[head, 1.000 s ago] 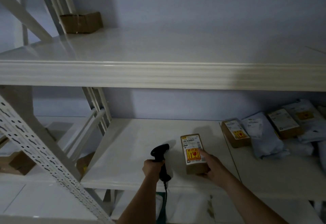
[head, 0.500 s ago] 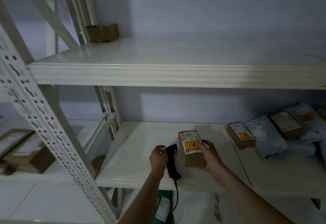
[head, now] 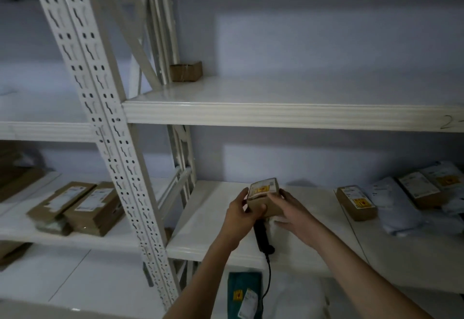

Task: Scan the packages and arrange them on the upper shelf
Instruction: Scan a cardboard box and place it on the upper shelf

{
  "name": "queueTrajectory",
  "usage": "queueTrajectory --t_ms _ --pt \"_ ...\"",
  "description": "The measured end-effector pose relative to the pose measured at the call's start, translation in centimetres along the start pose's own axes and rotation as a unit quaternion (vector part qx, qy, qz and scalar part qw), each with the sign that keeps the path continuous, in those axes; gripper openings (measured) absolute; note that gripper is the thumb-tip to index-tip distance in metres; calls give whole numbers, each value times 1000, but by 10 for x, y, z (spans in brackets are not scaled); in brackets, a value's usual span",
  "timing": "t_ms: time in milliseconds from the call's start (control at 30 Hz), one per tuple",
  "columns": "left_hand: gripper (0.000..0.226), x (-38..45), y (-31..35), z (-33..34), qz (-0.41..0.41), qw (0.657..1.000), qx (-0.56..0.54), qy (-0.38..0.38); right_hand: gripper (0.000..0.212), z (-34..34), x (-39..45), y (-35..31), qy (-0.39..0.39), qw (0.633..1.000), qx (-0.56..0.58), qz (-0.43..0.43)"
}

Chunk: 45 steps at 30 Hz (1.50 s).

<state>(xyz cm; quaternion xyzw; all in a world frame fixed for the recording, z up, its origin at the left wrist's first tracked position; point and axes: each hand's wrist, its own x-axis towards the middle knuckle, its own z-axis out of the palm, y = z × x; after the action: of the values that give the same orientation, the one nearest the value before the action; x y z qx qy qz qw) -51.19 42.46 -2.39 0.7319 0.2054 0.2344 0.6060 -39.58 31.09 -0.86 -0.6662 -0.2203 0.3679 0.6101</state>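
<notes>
- Left hand (head: 241, 212) and right hand (head: 292, 212) both clasp the box (head: 263, 199), label up, likely for lifting.
- Scanner (head: 262, 239) lies at its 6 o'clock; upper shelf (head: 288, 115) at 12.

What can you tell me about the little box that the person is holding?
The box is small, brown and looks like cardboard. Its top face bears a white printed label and a yellow sticker with red marks, too blurred to read. It is tilted, label side up and facing away, lifted above the lower shelf. The left hand and the right hand grip it from either side. The black scanner lies just beneath it.
</notes>
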Motion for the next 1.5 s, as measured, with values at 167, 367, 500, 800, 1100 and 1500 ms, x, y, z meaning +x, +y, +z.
queueTrajectory --t_ms 167,367,500,800,1100,1500 --pt "51 -21 32 -7 22 997 63 40 42 -5 -31 -28 2 986 -158 -60" --pt "68 -38 71 -19 50 987 136 67 34 2 -60 -56 3 980 -157 -120" --pt "73 -44 93 -25 55 985 142 82 26 2 -75 -84 -11 964 -219 -148" --pt "66 -61 173 -50 123 977 145 95 42 10 -113 -173 -11 930 -325 -172" --pt "53 -55 237 -94 221 960 138 103 77 52 -135 -233 69 896 -319 -300" --pt "42 65 242 -172 249 944 204 74 55 115 -1 -267 105 906 -264 -314"
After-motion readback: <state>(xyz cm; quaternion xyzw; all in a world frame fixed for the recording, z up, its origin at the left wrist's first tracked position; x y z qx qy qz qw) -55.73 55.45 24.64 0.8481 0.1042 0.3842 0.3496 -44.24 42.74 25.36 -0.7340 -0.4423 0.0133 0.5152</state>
